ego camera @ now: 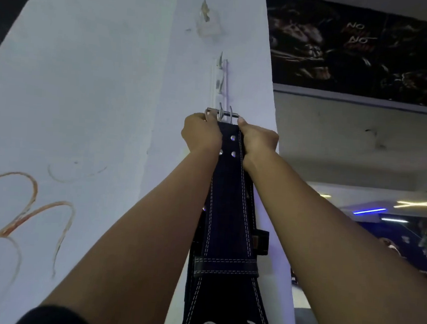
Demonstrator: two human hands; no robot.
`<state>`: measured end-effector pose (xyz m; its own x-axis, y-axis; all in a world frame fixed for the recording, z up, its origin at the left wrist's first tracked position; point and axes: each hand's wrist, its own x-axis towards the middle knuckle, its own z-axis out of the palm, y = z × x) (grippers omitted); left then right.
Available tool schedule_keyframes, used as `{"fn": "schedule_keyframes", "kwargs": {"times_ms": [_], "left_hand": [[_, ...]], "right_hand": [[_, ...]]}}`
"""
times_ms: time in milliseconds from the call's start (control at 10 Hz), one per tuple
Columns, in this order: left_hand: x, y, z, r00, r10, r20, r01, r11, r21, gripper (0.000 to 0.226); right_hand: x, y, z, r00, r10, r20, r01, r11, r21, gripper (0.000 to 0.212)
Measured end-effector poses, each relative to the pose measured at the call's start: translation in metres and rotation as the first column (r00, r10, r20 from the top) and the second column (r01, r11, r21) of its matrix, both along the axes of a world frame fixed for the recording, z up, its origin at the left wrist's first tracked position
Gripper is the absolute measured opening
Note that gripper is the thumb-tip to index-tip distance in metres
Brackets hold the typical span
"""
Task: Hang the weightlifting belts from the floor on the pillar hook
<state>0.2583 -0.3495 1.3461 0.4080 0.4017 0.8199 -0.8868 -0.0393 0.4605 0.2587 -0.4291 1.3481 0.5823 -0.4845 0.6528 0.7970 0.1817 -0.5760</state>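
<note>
A black weightlifting belt (225, 214) with white stitching and silver rivets hangs down against the white pillar (98, 89). My left hand (201, 132) and my right hand (257, 139) grip its top end on either side, just below the metal buckle (222, 114). The buckle is pressed against the pillar at the lower end of a strip of metal hooks (220, 73). Whether the buckle sits on a hook is hidden. A second dark strap (259, 242) shows behind the belt.
A clear plastic hook (208, 20) is stuck higher up on the pillar. Glue traces (24, 211) mark the pillar's left face. A dark poster (364, 51) covers the wall at upper right. Ceiling lights (369, 211) glow at right.
</note>
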Motion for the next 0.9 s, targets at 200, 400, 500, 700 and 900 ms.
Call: {"fn": "schedule_keyframes", "kwargs": {"times_ms": [200,400,500,700,900], "left_hand": [[-0.016,-0.002,-0.047,0.996,-0.086,-0.014,0.086,0.996,-0.027,0.028],[-0.031,0.007,-0.094,0.972,-0.167,-0.167,0.171,0.985,0.013,0.034],[-0.045,0.012,-0.12,0.957,-0.151,-0.25,0.184,0.976,0.118,0.028],[-0.085,0.017,-0.165,0.943,0.0,-0.334,0.059,0.984,0.168,0.043],[-0.132,0.023,-0.218,0.892,-0.056,-0.449,0.121,0.986,0.117,0.048]], "right_hand": [[-0.008,-0.008,-0.038,0.994,0.079,-0.075,-0.082,0.996,-0.032,0.012],[-0.026,-0.011,-0.076,0.991,0.084,-0.101,-0.092,0.993,-0.072,0.017],[-0.037,-0.012,-0.098,0.992,-0.007,-0.124,-0.012,0.988,-0.153,0.021],[-0.067,-0.014,-0.163,0.973,-0.028,-0.229,-0.018,0.981,-0.195,0.034],[-0.13,-0.017,-0.207,0.947,0.044,-0.319,-0.105,0.979,-0.175,0.029]]}}
